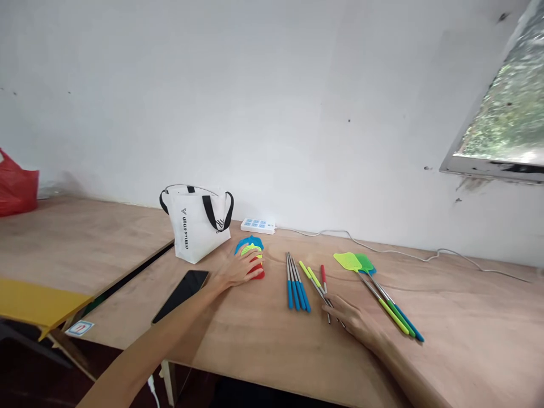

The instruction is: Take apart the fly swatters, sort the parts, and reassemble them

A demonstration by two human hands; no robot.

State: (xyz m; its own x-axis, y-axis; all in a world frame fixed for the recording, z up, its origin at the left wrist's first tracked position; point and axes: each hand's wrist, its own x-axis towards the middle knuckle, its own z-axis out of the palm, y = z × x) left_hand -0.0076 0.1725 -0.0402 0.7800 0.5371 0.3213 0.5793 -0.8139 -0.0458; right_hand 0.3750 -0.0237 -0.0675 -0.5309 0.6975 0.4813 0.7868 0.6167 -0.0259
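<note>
My left hand [238,269] lies over a small pile of detached fly swatter heads, its fingers spread. Blue [256,241], yellow [251,249] and red [256,274] heads show around the fingers. My right hand [351,316] has its fingers closed at the metal rods of fly swatter handles; the thumb side is partly hidden. Two of these handles have yellow grips [313,276] and one has a red grip [323,274]. Between my hands lies a row of several handles with blue grips [296,294]. To the right rest whole swatters with yellow [347,261], green [364,262] and blue heads.
A white bag [195,226] with black straps stands at the back left, a black phone [181,296] in front of it. A power strip [258,226] sits against the wall, its cable [352,238] running right. A yellow surface [38,303] and red plastic bag [17,187] are far left.
</note>
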